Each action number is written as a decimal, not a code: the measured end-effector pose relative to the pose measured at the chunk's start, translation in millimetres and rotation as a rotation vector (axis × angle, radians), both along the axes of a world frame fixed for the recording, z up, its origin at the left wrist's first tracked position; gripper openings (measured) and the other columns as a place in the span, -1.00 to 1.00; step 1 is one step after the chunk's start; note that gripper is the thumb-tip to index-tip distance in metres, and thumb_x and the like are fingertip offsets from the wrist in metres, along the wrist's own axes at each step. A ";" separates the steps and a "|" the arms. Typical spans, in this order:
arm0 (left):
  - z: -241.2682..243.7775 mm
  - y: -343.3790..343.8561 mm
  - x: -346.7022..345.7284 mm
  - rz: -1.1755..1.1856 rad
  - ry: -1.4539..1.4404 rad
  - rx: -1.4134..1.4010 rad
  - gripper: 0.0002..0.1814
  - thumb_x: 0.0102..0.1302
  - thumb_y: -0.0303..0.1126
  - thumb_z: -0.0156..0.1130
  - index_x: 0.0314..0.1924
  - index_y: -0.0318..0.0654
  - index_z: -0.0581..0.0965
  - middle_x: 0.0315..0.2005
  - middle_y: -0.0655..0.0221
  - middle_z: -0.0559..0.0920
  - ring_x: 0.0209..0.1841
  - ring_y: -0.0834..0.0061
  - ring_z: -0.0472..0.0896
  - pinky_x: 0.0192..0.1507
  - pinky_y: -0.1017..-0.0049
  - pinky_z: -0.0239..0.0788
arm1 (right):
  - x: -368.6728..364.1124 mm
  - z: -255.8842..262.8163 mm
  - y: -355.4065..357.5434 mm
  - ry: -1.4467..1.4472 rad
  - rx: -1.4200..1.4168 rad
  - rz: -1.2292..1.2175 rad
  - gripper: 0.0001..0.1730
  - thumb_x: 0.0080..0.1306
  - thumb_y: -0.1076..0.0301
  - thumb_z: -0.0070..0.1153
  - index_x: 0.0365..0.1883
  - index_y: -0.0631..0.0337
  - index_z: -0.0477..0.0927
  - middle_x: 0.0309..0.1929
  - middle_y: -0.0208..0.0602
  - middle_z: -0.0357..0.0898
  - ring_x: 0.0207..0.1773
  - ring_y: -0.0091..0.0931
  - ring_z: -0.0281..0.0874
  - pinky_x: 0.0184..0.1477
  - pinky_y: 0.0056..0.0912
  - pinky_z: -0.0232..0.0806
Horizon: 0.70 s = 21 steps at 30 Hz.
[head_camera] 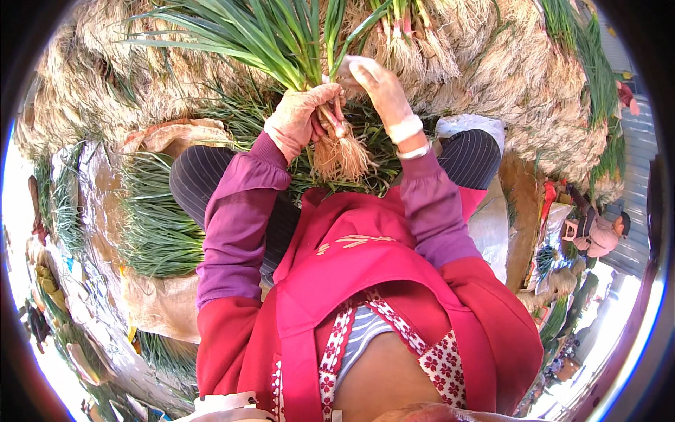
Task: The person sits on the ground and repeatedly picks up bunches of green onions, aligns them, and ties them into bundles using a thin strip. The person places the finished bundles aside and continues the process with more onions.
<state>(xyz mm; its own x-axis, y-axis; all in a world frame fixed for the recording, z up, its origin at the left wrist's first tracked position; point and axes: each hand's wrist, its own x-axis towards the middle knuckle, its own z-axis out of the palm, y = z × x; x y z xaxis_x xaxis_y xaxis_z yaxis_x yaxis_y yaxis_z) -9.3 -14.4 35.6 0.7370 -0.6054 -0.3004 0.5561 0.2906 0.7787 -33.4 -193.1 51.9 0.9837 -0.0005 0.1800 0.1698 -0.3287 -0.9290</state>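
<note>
My left hand [303,118], in what looks like a thin pinkish glove, grips a bunch of allium plants, probably green garlic [300,58], around the stems. Long green leaves fan out forward and to the left. Pale brown roots [340,153] hang below the fist towards my lap. Close on the right, my right hand [377,87] is raised beside the stems, with a pale band at the wrist. Its fingertips are blurred near a leaf, so whether they pinch anything is unclear. Loose green leaves [237,105] litter the ground between my knees.
A large heap of plants with roots outward [527,89] curves around the front. More rooted stems [408,42] lie on it ahead. Left of my knee, a leafy bundle [161,216] rests on brown sacking [158,300]. Another person [601,232] sits farther off at right.
</note>
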 end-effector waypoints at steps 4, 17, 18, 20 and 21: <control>-7.3 -5.2 -4.8 0.131 0.035 -0.050 -0.77 0.31 -0.30 0.20 -0.22 -0.35 0.57 -0.45 0.25 0.67 -0.65 0.49 0.58 -0.70 0.63 0.32 | 39.3 -12.5 16.9 0.170 0.431 0.010 -0.59 0.38 0.22 0.08 0.09 0.31 0.50 -0.09 -0.20 0.62 -0.04 -0.47 0.57 0.04 -0.49 0.36; 0.4 7.6 -6.4 -0.086 0.082 -0.389 -0.72 0.30 -0.34 0.20 -0.11 -0.40 0.45 -0.41 0.41 0.48 -0.40 0.59 0.45 -0.28 0.57 0.37 | 66.4 -37.4 -13.6 0.191 1.290 -0.145 -0.71 0.46 0.26 -0.21 -0.29 0.16 0.55 -0.64 -0.53 0.31 -0.62 -0.61 0.25 -0.47 -0.52 0.32; 20.1 13.5 -11.5 -0.058 0.046 -0.464 -0.65 0.31 -0.34 0.19 0.00 -0.36 0.37 -0.38 0.47 0.40 -0.38 0.62 0.39 -0.20 0.57 0.29 | 66.5 -35.8 -23.9 0.202 1.148 -0.239 -0.64 0.48 0.26 -0.27 -0.39 0.16 0.54 -0.64 -0.51 0.31 -0.64 -0.66 0.16 -0.56 -0.53 0.24; 37.6 27.0 -9.9 -0.033 0.047 -0.655 -0.69 0.29 -0.36 0.19 -0.03 -0.29 0.38 -0.40 0.48 0.40 -0.39 0.62 0.38 -0.21 0.51 0.29 | 47.7 -36.6 -23.2 0.262 -0.190 0.016 -0.71 0.44 0.31 -0.22 -0.39 0.14 0.54 -0.61 -0.40 0.34 -0.58 -0.53 0.25 -0.50 -0.42 0.31; 40.4 32.7 -7.7 -0.017 0.022 -0.749 -0.67 0.28 -0.37 0.20 -0.01 -0.25 0.36 -0.41 0.50 0.38 -0.40 0.63 0.35 -0.24 0.52 0.27 | 41.0 -61.8 -30.4 -0.227 -0.883 0.250 -0.80 0.37 0.37 -0.11 -0.34 0.15 0.57 -0.56 -0.30 0.42 -0.52 -0.44 0.39 -0.44 -0.36 0.38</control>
<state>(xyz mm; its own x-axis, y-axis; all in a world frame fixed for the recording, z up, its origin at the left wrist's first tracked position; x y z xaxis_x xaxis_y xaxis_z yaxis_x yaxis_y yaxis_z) -16.9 18.3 76.0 0.7242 -0.6651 0.1820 0.5786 0.7297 0.3644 7.6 -223.5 -9.9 0.8784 0.4332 0.2017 0.4763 -0.8274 -0.2975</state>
